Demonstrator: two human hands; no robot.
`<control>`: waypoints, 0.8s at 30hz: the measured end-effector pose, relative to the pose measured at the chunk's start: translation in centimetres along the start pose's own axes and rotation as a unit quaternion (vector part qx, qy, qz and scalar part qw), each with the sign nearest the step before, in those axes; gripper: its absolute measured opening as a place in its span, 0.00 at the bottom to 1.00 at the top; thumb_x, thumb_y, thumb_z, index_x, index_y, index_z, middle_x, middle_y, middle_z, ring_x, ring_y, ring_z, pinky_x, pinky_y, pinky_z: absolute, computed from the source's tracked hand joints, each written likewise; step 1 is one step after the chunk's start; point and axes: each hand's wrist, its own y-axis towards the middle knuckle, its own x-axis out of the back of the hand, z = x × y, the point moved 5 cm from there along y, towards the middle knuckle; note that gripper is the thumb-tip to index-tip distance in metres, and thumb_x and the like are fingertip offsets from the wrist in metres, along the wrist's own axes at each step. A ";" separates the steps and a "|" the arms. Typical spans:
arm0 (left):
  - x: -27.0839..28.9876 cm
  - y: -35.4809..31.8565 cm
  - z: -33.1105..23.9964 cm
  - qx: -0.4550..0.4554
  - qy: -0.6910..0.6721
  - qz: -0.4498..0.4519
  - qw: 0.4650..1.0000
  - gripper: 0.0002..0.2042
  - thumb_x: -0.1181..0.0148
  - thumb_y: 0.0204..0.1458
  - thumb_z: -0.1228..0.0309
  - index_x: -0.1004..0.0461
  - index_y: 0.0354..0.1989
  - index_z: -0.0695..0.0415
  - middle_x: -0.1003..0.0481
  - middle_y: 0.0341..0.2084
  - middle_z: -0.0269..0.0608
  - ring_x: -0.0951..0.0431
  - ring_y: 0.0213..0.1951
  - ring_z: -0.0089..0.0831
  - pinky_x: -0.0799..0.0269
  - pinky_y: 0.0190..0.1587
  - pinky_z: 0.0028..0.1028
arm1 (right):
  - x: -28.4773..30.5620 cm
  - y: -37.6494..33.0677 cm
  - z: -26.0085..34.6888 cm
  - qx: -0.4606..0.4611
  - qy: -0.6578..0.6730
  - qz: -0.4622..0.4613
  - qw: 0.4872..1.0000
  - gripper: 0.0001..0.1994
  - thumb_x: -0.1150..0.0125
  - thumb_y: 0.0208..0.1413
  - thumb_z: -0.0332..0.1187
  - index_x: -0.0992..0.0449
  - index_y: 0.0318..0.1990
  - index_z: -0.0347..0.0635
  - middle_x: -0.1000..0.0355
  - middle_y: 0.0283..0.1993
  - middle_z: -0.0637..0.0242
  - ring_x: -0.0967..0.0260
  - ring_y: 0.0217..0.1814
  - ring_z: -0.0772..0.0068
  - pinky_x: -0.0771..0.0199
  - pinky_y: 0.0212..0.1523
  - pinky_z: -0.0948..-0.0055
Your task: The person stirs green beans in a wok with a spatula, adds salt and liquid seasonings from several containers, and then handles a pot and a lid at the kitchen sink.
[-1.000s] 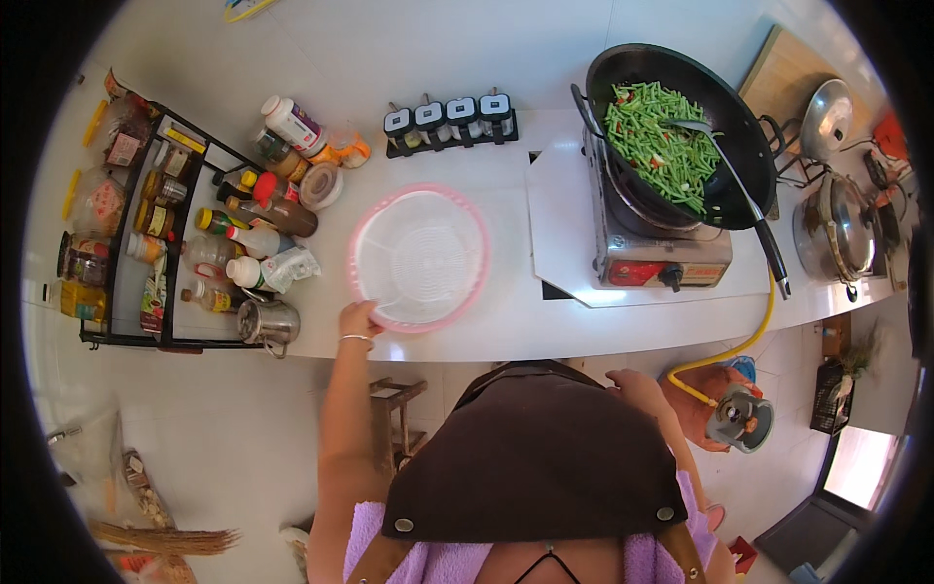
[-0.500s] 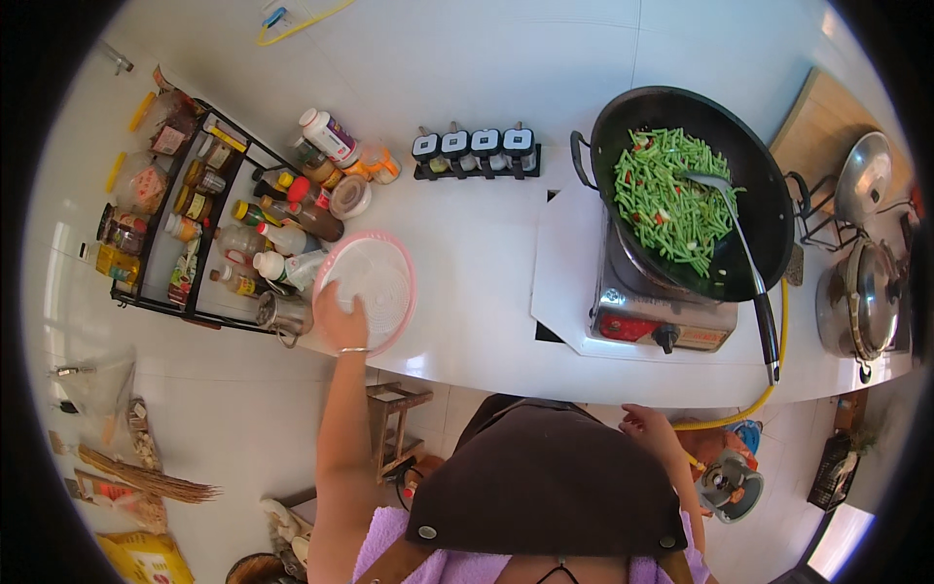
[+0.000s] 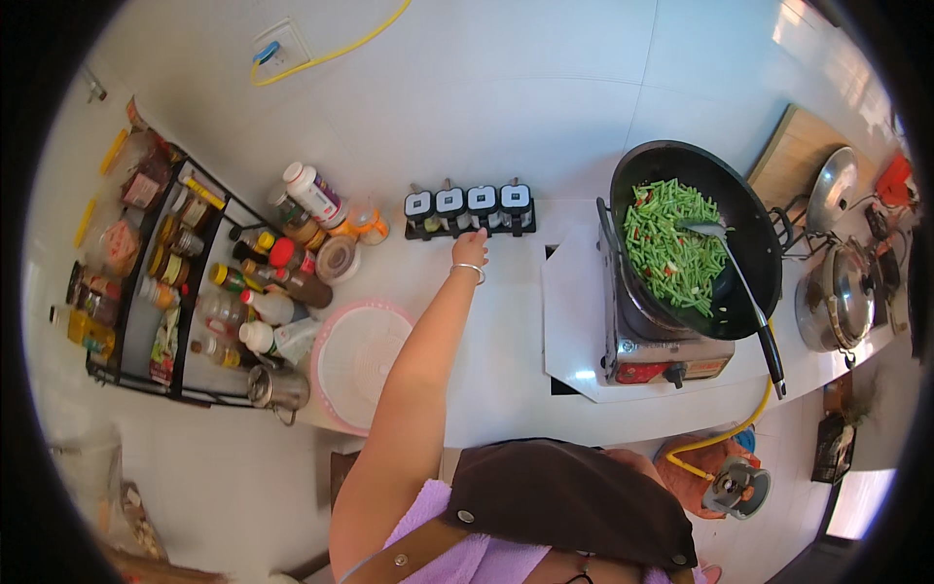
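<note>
The left hand (image 3: 470, 248), fingers loosely curled and clamped on nothing, touches the black-capped spice jar rack (image 3: 470, 209) on the smooth white counter (image 3: 506, 360); round pink plastic tray (image 3: 355, 360) nearby.

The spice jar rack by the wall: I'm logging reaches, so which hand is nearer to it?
Left. The left hand is stretched out to the spice jar rack, at its front edge. The right hand is not in view, hidden below the person's body.
</note>
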 end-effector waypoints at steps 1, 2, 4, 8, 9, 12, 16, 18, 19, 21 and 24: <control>-0.7 1.3 0.0 0.007 -0.038 -0.003 0.999 0.22 0.44 0.57 0.56 0.31 0.51 0.62 0.27 0.42 0.42 0.23 0.35 0.30 0.27 0.26 0.28 | -0.3 0.0 0.2 -0.010 0.001 -0.010 1.000 0.18 0.40 0.58 0.38 0.26 0.54 0.41 0.25 0.48 0.56 0.29 0.52 0.66 0.31 0.53 0.69; -1.0 2.7 0.1 0.029 -0.052 -0.001 0.998 0.26 0.43 0.56 0.53 0.33 0.54 0.61 0.28 0.44 0.42 0.22 0.34 0.31 0.27 0.26 0.29 | -0.7 -0.1 0.5 -0.021 0.003 -0.017 1.000 0.18 0.40 0.58 0.38 0.26 0.54 0.41 0.25 0.48 0.56 0.29 0.52 0.66 0.31 0.53 0.69; -2.0 4.6 0.3 0.071 -0.123 0.007 0.990 0.27 0.41 0.55 0.51 0.34 0.54 0.60 0.27 0.41 0.42 0.22 0.32 0.33 0.27 0.25 0.29 | -1.2 0.0 1.1 -0.035 0.008 -0.034 0.999 0.18 0.40 0.58 0.38 0.26 0.53 0.41 0.25 0.48 0.57 0.29 0.52 0.66 0.31 0.53 0.70; -4.8 6.3 1.0 0.163 -0.210 0.016 0.964 0.21 0.38 0.51 0.48 0.30 0.38 0.54 0.27 0.25 0.38 0.24 0.20 0.35 0.32 0.18 0.28 | -2.3 -0.8 1.5 -0.060 0.024 -0.064 0.996 0.17 0.40 0.58 0.38 0.25 0.53 0.41 0.25 0.48 0.57 0.29 0.52 0.66 0.31 0.53 0.70; -5.4 6.4 1.2 0.176 -0.227 0.028 0.958 0.20 0.38 0.51 0.47 0.30 0.33 0.52 0.28 0.23 0.36 0.25 0.18 0.33 0.34 0.16 0.27 | -2.5 -0.9 1.6 -0.064 0.027 -0.070 0.995 0.17 0.40 0.58 0.38 0.25 0.53 0.41 0.25 0.48 0.57 0.29 0.52 0.66 0.31 0.53 0.70; -5.0 9.1 2.2 0.156 -0.320 0.026 0.934 0.17 0.41 0.55 0.50 0.32 0.26 0.50 0.30 0.17 0.33 0.28 0.17 0.30 0.35 0.17 0.27 | -2.2 -1.4 2.3 -0.062 0.023 -0.072 0.995 0.17 0.40 0.58 0.38 0.25 0.52 0.41 0.25 0.48 0.57 0.29 0.51 0.66 0.31 0.53 0.70; -3.4 9.6 2.1 0.133 -0.276 0.022 0.952 0.18 0.44 0.56 0.49 0.33 0.25 0.50 0.31 0.16 0.32 0.33 0.16 0.27 0.37 0.18 0.26 | -1.4 -2.4 3.0 -0.048 0.023 -0.057 0.997 0.17 0.40 0.58 0.38 0.25 0.52 0.40 0.25 0.48 0.58 0.29 0.51 0.66 0.31 0.53 0.70; -3.8 7.7 0.8 0.113 -0.266 0.048 0.956 0.19 0.45 0.56 0.48 0.32 0.26 0.51 0.30 0.17 0.32 0.33 0.17 0.26 0.38 0.19 0.25 | -0.4 -3.3 3.3 -0.042 0.023 -0.055 0.997 0.17 0.40 0.58 0.38 0.25 0.52 0.40 0.25 0.48 0.58 0.29 0.51 0.66 0.31 0.53 0.70; -3.5 6.2 0.2 0.106 -0.270 0.052 0.955 0.19 0.45 0.56 0.48 0.32 0.26 0.51 0.30 0.18 0.32 0.33 0.18 0.26 0.38 0.19 0.25 | 0.2 -3.7 3.7 -0.027 0.013 -0.054 0.998 0.17 0.40 0.58 0.38 0.25 0.51 0.40 0.25 0.48 0.58 0.29 0.51 0.66 0.31 0.53 0.70; -2.4 3.6 -0.6 0.079 -0.284 0.072 0.953 0.18 0.44 0.56 0.49 0.32 0.28 0.52 0.29 0.20 0.32 0.32 0.20 0.26 0.37 0.21 0.24 | 2.1 -4.3 5.2 0.024 -0.018 -0.051 0.998 0.16 0.40 0.59 0.38 0.24 0.50 0.40 0.24 0.47 0.59 0.29 0.51 0.67 0.31 0.53 0.70; 0.8 -2.7 -2.4 0.021 -0.246 0.108 0.963 0.17 0.44 0.57 0.52 0.31 0.29 0.53 0.28 0.23 0.34 0.32 0.20 0.25 0.35 0.23 0.24 | 6.1 -5.6 10.0 0.127 -0.090 -0.063 0.986 0.12 0.43 0.60 0.31 0.23 0.48 0.35 0.23 0.44 0.65 0.28 0.48 0.74 0.30 0.51 0.74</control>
